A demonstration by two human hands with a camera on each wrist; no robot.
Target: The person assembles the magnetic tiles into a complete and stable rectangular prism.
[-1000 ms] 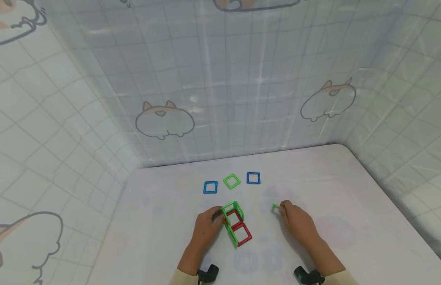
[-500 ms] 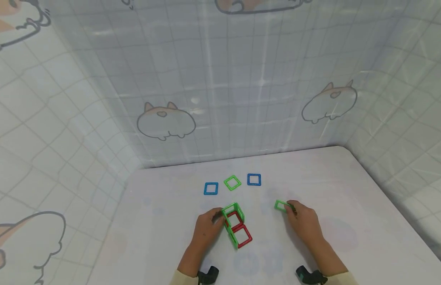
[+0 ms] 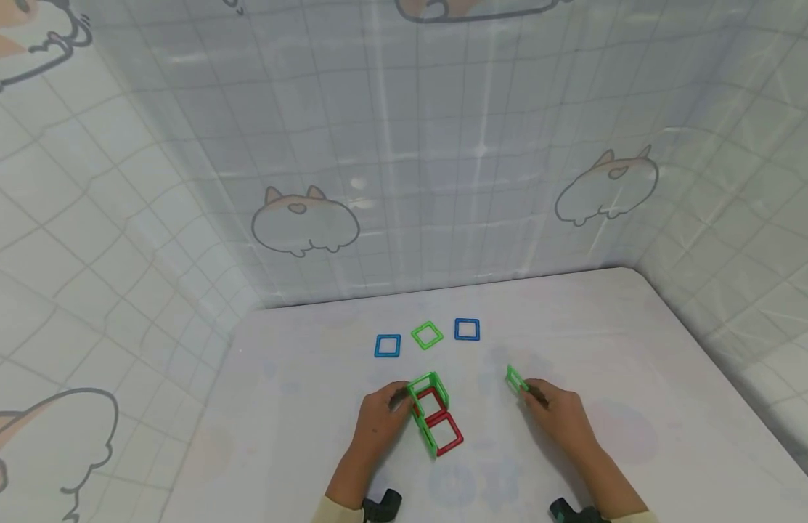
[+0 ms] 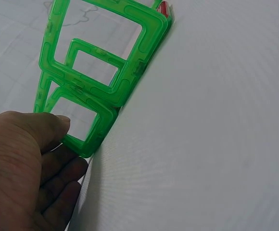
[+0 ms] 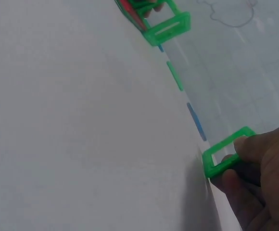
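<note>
My left hand [image 3: 380,420] steadies the green and red frame structure [image 3: 433,414] on the bench [image 3: 639,378]. My right hand [image 3: 560,415] pinches a loose green square [image 3: 514,378], seemingly tilted up to the structure's right. Next I should carry it left and align it with an open edge.

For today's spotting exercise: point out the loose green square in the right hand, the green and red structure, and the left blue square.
loose green square [image 3: 514,378], head view, on its green frame.
green and red structure [image 3: 436,418], head view, on the red middle edge.
left blue square [image 3: 387,354], head view, on its near edge.

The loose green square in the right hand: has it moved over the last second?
Yes. The green square has tipped up from lying flatter, pinched by the right hand; it stays about level with the structure.
</note>
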